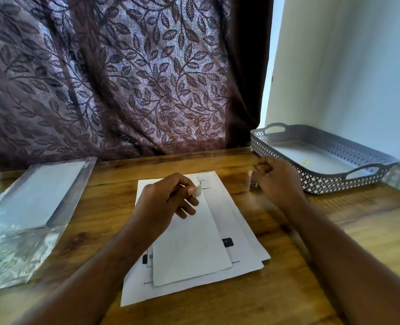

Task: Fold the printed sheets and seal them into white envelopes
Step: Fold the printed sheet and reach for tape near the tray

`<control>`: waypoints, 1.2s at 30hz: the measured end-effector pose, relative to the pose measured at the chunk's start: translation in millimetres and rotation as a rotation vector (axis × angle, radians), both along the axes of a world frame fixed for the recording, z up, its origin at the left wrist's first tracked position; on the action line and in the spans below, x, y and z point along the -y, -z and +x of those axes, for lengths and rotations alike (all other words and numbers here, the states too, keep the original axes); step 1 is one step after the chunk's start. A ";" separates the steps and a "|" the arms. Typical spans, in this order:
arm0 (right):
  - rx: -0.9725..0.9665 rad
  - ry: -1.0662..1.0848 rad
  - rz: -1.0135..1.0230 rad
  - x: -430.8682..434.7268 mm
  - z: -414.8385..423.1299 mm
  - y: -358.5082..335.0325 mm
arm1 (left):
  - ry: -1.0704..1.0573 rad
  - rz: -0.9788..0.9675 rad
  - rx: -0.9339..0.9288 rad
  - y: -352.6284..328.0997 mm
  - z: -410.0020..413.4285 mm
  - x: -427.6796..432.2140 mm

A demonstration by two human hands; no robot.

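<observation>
The left hand (168,200) is hovering low over the middle of the wooden bench (311,242). Its fingers (189,202) are curling inward, and the thumb and forefinger are pinching a small white strip (197,191).

Directly beneath those fingers, and running back toward the person, a white envelope (192,245) is lying flat with its plain face up. It is sitting slightly askew on a loose stack of printed sheets (243,233). The sheets are fanning out past the envelope on every side. Dark blocks of print are peeking out at the envelope's right edge and near its lower left corner.

The right hand (277,181) is hanging to the right of the left fingers, above bare wood just off the far right corner of the sheets. It is smeared by motion. Its fingers are looking bent, but I cannot tell whether they are holding anything.

Just beyond and to the right of the right-hand fingers, a grey perforated basket (349,146) with cut-out handles is standing against the pale wall (346,66). A small yellow speck is showing on its floor. Well to the left of the left fingers, a clear plastic pack (34,198) holding a white stack is resting on the bench. A leaf-patterned curtain (123,78) is hanging behind the bench.
</observation>
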State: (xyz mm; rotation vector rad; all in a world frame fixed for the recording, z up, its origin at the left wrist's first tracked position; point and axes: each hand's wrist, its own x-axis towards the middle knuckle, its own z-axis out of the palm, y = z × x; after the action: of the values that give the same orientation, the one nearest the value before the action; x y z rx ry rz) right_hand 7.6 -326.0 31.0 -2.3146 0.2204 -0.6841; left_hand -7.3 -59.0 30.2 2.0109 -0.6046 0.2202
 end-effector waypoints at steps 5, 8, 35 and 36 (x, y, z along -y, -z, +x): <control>-0.141 -0.665 0.301 -40.5 -25.1 -16.8 | 0.041 0.084 0.031 1.0 -1.8 0.0; -0.248 -0.662 0.300 -55.1 -28.7 -16.7 | 0.032 0.358 0.137 -1.3 -3.8 -0.9; -0.706 -0.651 0.363 -44.9 -29.6 -26.3 | 0.198 0.900 0.923 -17.4 -14.6 7.3; -0.689 -0.646 0.398 -43.3 -29.4 -26.1 | 0.198 0.881 0.872 -18.1 -14.6 8.4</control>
State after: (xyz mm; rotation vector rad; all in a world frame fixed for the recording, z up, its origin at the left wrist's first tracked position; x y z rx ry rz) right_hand -21.8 -282.7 57.0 -1.9717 -0.0858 0.4521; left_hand -21.9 -67.4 48.3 2.6166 -1.6621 0.8457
